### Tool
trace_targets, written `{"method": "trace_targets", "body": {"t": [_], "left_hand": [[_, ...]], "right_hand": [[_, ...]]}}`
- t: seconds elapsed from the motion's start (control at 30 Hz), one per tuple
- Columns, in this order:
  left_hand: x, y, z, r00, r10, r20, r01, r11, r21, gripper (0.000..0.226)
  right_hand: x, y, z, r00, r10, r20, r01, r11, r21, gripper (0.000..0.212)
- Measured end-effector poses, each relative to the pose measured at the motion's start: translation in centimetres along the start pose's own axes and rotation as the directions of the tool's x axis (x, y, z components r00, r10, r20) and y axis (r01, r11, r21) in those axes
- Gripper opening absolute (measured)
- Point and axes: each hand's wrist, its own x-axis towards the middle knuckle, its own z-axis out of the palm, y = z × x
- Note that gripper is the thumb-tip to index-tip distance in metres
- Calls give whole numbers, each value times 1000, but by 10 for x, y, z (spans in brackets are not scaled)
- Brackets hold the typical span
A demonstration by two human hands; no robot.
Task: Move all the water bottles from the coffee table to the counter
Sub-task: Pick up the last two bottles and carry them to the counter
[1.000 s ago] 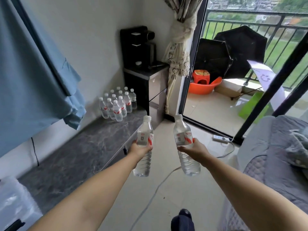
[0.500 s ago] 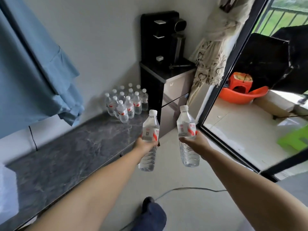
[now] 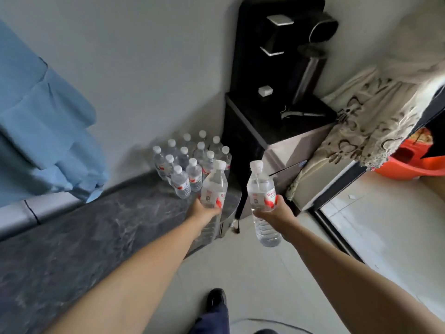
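At the far end of the dark marbled counter (image 3: 79, 239), close to the wall corner, a cluster of water bottles (image 3: 190, 162) stands upright in tight rows, white caps up and red-and-white labels showing on the nearer ones. Just in front of that cluster, over the counter's rounded end, the left hand (image 3: 204, 209) grips another bottle, the left bottle (image 3: 213, 186), around its lower middle, fingers curled round the far side; this bottle tilts slightly, cap leaning toward the cluster, and its base is partly hidden behind the wrist, so whether it touches the counter cannot be told. Beside it, apart from it and out over the pale tiled floor (image 3: 265, 273), the right hand (image 3: 273, 213) holds the right bottle (image 3: 261, 201) the same way, thumb and fingers wrapped about its waist just below the label, the clear ribbed lower half hanging beneath the hand. Both forearms reach forward from the bottom corners of the view. Beyond the bottles a black cabinet (image 3: 252, 131) stands against the counter's end, carrying a black machine (image 3: 281, 51) with silver parts. A patterned cream curtain (image 3: 366, 121) hangs to the right of it, with an orange basin (image 3: 414, 167) past the dark door frame. A blue cloth (image 3: 41, 131) hangs on the wall at the left, above the counter. A dark shoe (image 3: 216, 300) shows on the floor between the arms.
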Motion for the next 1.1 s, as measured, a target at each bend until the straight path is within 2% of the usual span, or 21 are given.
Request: {"method": "trace_targets", "body": {"t": [0.17, 0.33, 0.47, 0.57, 0.7, 0.83, 0.93, 1.0, 1.1], "left_hand": [[42, 17, 9, 995, -38, -97, 34, 998, -47, 52], [94, 4, 25, 979, -125, -159, 116, 991, -67, 61], [132, -3, 41, 957, -162, -240, 151, 986, -64, 61], [165, -9, 53, 940, -143, -308, 106, 985, -136, 62], [218, -26, 75, 906, -92, -414, 1, 977, -215, 51], [262, -45, 98, 870, -82, -487, -72, 954, -291, 52], [283, -58, 107, 832, -61, -551, -148, 934, -326, 55], [291, -65, 112, 825, -44, -564, -201, 909, -365, 53], [297, -76, 117, 845, -21, -534, -223, 894, -389, 65]], "right_hand": [[57, -24, 12, 999, -8, 35, 7, 999, 36, 48], [170, 13, 53, 990, -15, 141, 26, 997, -75, 63], [198, -10, 69, 980, 4, 201, 17, 995, -101, 63], [233, -12, 86, 972, 9, 233, 21, 992, -126, 61], [292, 4, 125, 967, -35, 252, 83, 980, -182, 59], [324, 14, 161, 976, -95, 198, 125, 982, -143, 68], [336, 26, 176, 985, -86, 152, 109, 984, -145, 72], [342, 37, 182, 985, -91, 146, 110, 985, -130, 75], [346, 48, 186, 981, -92, 172, 109, 990, -92, 80]]}}
